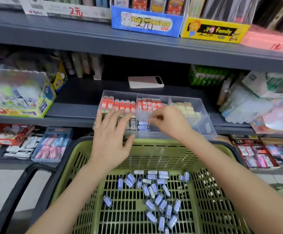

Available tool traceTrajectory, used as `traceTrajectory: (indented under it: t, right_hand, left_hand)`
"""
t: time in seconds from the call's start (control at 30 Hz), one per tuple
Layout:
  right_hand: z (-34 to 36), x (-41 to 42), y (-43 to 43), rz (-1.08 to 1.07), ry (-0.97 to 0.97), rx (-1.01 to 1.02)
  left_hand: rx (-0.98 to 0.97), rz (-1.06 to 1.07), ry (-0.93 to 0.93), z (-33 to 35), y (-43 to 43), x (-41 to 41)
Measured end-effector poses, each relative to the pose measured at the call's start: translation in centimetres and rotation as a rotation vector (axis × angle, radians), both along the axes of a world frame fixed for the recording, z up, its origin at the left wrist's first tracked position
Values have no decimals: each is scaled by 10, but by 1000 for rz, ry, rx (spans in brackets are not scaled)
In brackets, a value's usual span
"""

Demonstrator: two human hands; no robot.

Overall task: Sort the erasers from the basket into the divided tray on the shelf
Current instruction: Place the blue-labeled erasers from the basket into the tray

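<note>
Over tray (205, 115) front row, on mid shelf (73, 98): L hand (111, 132) wide open, fingers spread flat over black 2B erasers (133, 124) in front-left compartment, thumb at tray's front edge. R hand (169, 122) narrow, fingertips (151, 119) curled to thumb in a pinch just beside two blue erasers (143, 125) in front-mid compartment; can't tell if anything's pinched, too blurred. Rest of that compartment & front-right one have open room. Back row: red erasers (118, 103) in left & mid, cream erasers (188, 108) at right. Green basket (147, 146) sits right below tray, rim just under tray's overhanging front edge; loose blue erasers (154, 191) scattered on its floor btw the forearms. Phone (145, 81) lies behind tray. Glue box (42, 105) to left, well apart.
</note>
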State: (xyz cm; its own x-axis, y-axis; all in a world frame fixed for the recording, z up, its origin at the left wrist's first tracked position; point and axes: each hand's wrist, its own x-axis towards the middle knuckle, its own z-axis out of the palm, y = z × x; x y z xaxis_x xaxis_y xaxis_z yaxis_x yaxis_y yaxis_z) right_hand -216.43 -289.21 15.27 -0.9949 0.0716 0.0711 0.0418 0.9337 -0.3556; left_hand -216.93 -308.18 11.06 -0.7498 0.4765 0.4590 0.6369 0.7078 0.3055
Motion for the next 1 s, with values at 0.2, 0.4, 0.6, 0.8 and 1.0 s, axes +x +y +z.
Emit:
traceTrajectory:
  t: [0.2,0.4,0.6,0.8,1.0]
  right_hand:
    - [-18,101,8,18,274,-608]
    - [-146,133,30,-226,-458,-262]
    - [-206,130,22,-56,-398,29]
    - [-216,131,21,-148,-497,60]
    - [-218,137,25,-276,-542,-129]
  left_hand:
    - [215,-157,19,-24,0,44]
    - [-414,-246,-551,-129,4,66]
    - [-460,-118,-622,-183,10,61]
    - [-384,-30,-625,-201,15,68]
    - [-475,-111,-536,-200,18,56]
